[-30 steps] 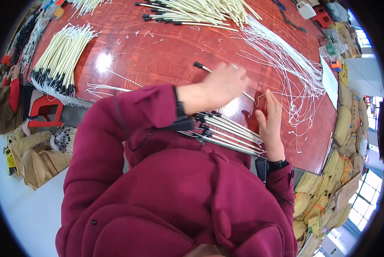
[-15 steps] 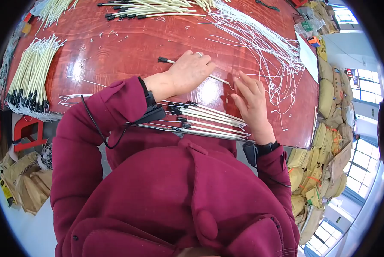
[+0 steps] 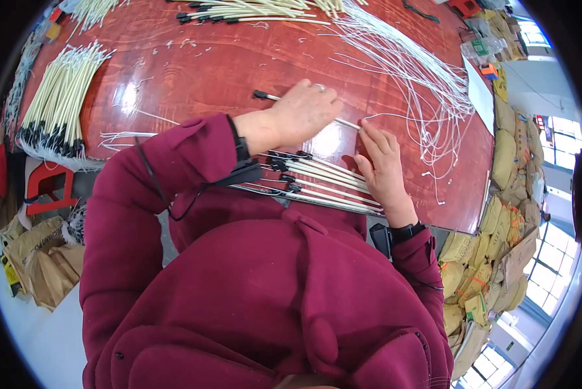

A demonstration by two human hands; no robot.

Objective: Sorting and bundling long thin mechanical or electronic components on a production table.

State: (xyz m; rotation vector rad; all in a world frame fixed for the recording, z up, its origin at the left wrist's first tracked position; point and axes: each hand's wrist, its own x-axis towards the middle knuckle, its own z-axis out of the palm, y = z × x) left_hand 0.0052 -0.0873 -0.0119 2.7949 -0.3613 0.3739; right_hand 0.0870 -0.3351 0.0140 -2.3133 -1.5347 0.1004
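One pale stick (image 3: pixel 347 123) with a black end runs beneath the left hand (image 3: pixel 306 112), over the red bench (image 3: pixel 193 84); whether that grip is closed, I cannot tell. The right hand (image 3: pixel 384 162) has a wide grip, thumb apart, fingertips at the stick's other end.

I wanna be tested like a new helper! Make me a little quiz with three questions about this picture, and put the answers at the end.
1. True or false: the pale stick passes under the left hand.

2. What colour is the table?
A) green
B) red
C) blue

3. Fill in the blank: the stick's end beyond the left hand, away from the right hand, has a ____ tip.

Key:
1. True
2. B
3. black
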